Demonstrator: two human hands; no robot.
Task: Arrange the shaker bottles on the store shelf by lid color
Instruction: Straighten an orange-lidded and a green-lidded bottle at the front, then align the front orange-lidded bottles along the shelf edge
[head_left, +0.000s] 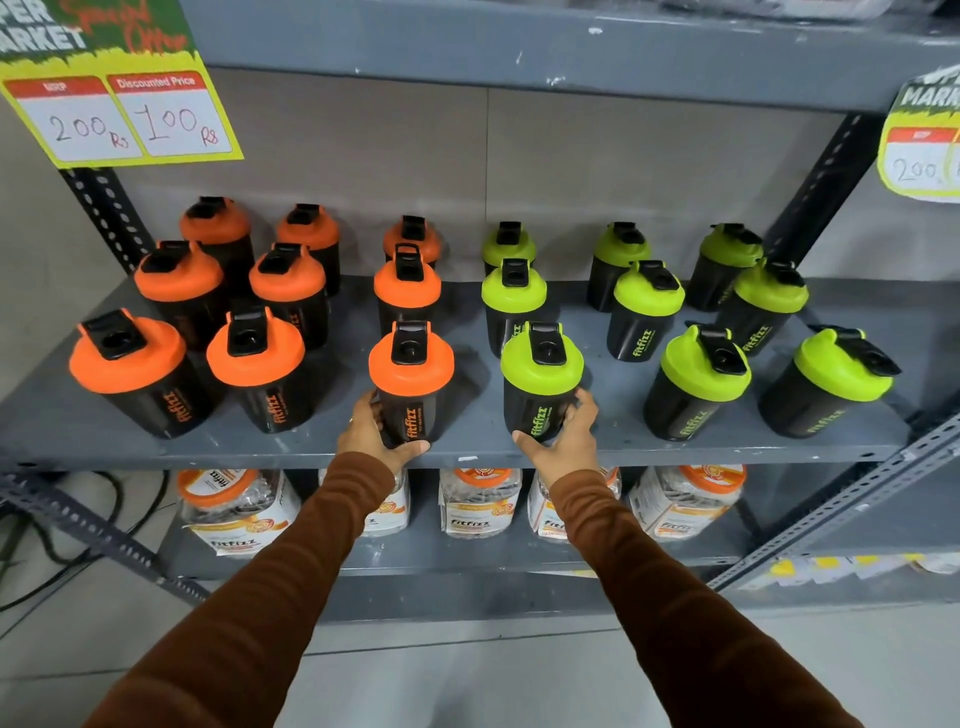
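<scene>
the person's left hand (375, 431) is wrapped round the lower body of the front orange-lidded shaker (410, 384), and the right hand (563, 436) is closed the same way on the front green-lidded shaker (540, 382). both bottles stand upright at the front edge of the shelf (467, 452), long axes vertical, straight ahead of the hand that holds them, side by side but apart. orange lids fill the left half and green lids the right, so these two mark the boundary and probably need only a small nudge into line.
</scene>
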